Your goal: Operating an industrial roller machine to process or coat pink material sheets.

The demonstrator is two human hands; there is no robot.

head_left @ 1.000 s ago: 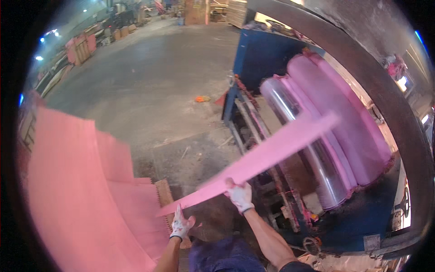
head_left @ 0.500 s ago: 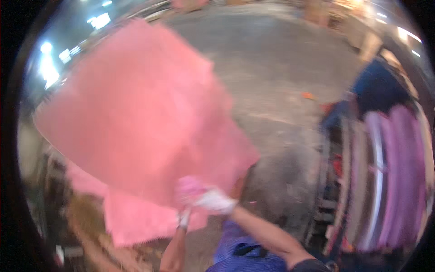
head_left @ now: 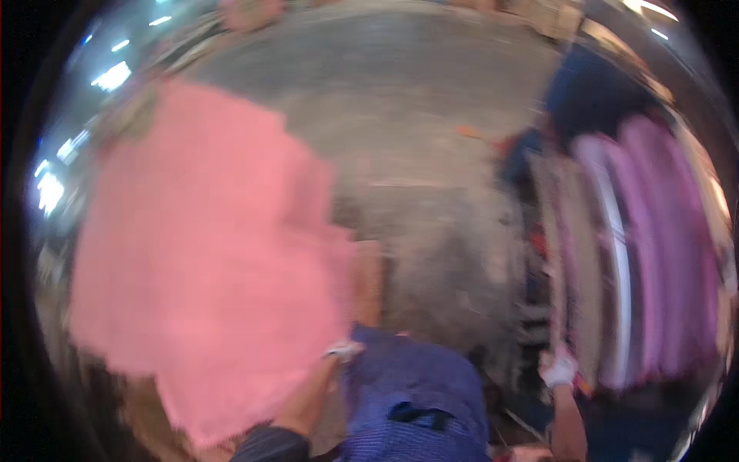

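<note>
A wide pink sheet with ragged edges [head_left: 208, 246], fabric-like but blurred, spreads over the left side. My left hand [head_left: 344, 350], in a white glove, is at the sheet's lower right edge, close against my blue apron [head_left: 416, 377]. Blur smears its fingers, and I cannot tell whether it grips the sheet. To the right, my white-gloved right hand [head_left: 559, 371] is by the lower end of a rack holding long purple, white and tan lengths [head_left: 654, 254]. Its fingers are too blurred to read, and no held thing can be made out.
Grey concrete floor [head_left: 385, 146] runs between the pink sheet and the rack. A brown block [head_left: 368, 281] stands beside the sheet. Dark blue cloth [head_left: 600, 96] covers the rack's far end. A small orange piece [head_left: 468, 132] lies on the floor.
My hands were together at the pink sheet's near edge; now the right has moved far right to the rack. The sheet has dropped lower and flatter. The view has turned rightward.
</note>
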